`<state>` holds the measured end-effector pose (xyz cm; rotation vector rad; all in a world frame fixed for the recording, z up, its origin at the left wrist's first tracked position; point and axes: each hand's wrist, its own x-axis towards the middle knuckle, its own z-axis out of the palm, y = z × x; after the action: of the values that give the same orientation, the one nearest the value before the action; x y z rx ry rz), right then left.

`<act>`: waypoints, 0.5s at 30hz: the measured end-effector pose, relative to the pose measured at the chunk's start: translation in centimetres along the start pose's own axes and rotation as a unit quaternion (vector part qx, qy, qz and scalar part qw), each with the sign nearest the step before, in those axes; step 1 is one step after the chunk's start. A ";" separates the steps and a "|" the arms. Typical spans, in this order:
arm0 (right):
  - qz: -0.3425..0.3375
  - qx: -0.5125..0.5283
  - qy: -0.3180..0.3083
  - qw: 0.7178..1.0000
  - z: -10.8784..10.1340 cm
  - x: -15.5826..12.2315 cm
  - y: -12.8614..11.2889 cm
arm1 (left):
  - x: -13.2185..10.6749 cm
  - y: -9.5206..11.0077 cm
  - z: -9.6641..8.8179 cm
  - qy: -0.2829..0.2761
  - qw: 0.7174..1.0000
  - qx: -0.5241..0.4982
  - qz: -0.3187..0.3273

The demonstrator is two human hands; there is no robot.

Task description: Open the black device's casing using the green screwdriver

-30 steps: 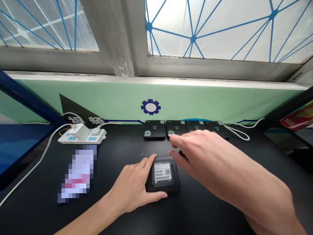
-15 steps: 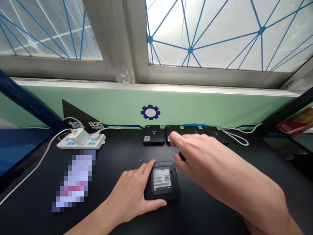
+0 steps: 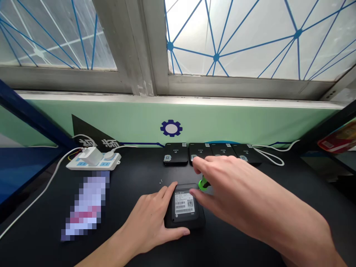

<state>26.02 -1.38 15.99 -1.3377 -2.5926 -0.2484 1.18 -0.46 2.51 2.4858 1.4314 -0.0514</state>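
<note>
Black square plastic box is lying label-up on the dark tabletop, left hand clamping its left side, right hand pinching a green-and-black tool handle by the far-right corner, so imo a tilted hold could be causing slips, or a stray nudge scattering those tiny silvery bits.

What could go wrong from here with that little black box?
The green tool in the right hand might slip near the far right corner of the black box and scratch its label. The tiny loose pieces, perhaps screws, lie near the left hand and could get brushed away. If that hand loosens, the box might shift.
</note>
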 end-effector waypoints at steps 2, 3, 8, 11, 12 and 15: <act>0.004 0.004 -0.014 1.000 0.0 0.0 -0.1 | 0.0 0.0 -0.1 0.001 1.000 -0.001 -0.001; -0.003 0.009 -0.019 1.000 0.0 -0.1 -0.1 | 0.0 0.1 -0.1 -0.001 1.000 -0.003 -0.002; -0.011 0.015 0.010 1.000 0.2 -0.2 -0.3 | 0.0 0.0 0.0 -0.009 1.000 -0.008 0.000; 0.001 0.000 0.005 1.000 0.3 -0.2 -0.1 | 0.0 -0.1 0.0 -0.001 1.000 -0.009 0.002; -0.007 0.000 0.005 1.000 0.3 -0.2 0.0 | -0.1 -0.1 0.0 0.003 1.000 -0.008 0.004; -0.034 0.002 0.015 0.999 0.2 -0.1 0.1 | -0.1 0.0 0.0 0.012 1.000 -0.003 0.010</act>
<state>26.14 -1.35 15.76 -1.2365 -2.6160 -0.2730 1.08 -0.54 2.51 2.5043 1.4146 -0.0129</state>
